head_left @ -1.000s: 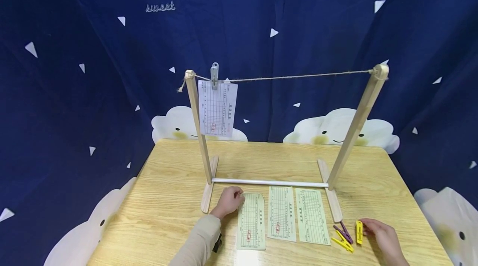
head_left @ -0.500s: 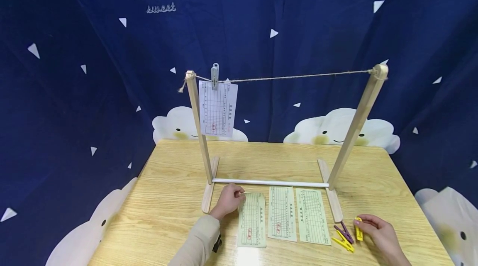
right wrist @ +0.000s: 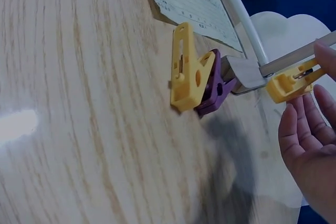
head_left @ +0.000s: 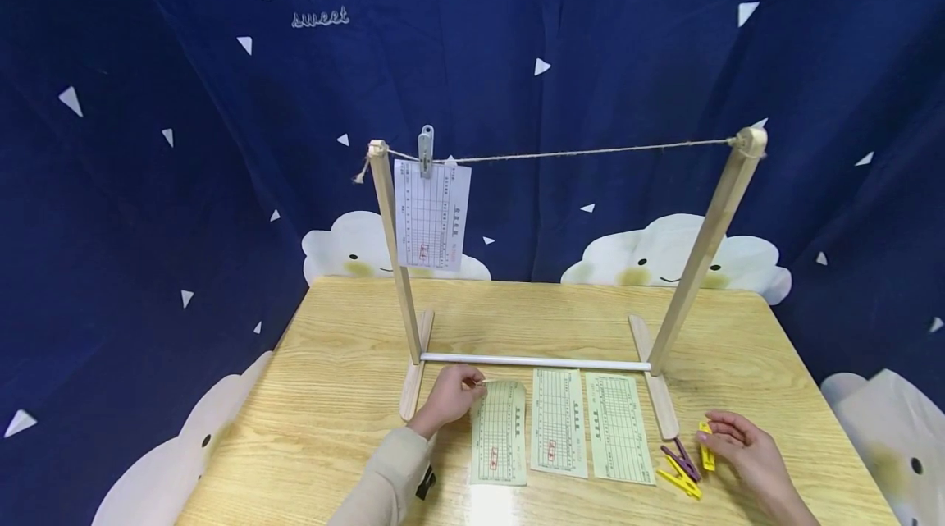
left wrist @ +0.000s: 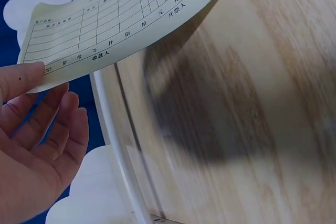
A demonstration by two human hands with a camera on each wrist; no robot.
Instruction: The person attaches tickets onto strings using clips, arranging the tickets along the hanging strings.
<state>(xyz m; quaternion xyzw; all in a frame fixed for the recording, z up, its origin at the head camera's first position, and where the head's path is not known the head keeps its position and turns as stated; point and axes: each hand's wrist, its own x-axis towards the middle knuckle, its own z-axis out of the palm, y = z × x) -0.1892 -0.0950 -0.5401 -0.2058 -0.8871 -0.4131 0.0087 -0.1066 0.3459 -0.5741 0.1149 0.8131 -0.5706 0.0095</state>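
Observation:
My left hand (head_left: 452, 395) pinches the far left corner of a pale green receipt slip (head_left: 498, 434). In the left wrist view this slip (left wrist: 121, 19) curves up off the table, thumb on top and fingers below. My right hand (head_left: 749, 456) holds a yellow clothespin (head_left: 706, 445) between thumb and fingers; the right wrist view shows this clothespin (right wrist: 291, 83) raised above the wood. Just left of it, a second yellow clothespin (right wrist: 188, 72) lies against a purple clothespin (right wrist: 216, 87). Two more green slips, a middle one (head_left: 559, 423) and a right one (head_left: 618, 427), lie flat.
A wooden frame with a left post (head_left: 394, 255) and right post (head_left: 707, 251) stands across the table (head_left: 332, 345). Between the posts runs a string (head_left: 576, 153), where a grey clip (head_left: 426, 150) holds a white slip (head_left: 431, 218). A white rod (head_left: 531, 360) joins the feet.
The right hand's fingers have closed round the yellow clothespin and shifted it slightly up and left. The green slip in the left hand has lifted and bent a little at its far end.

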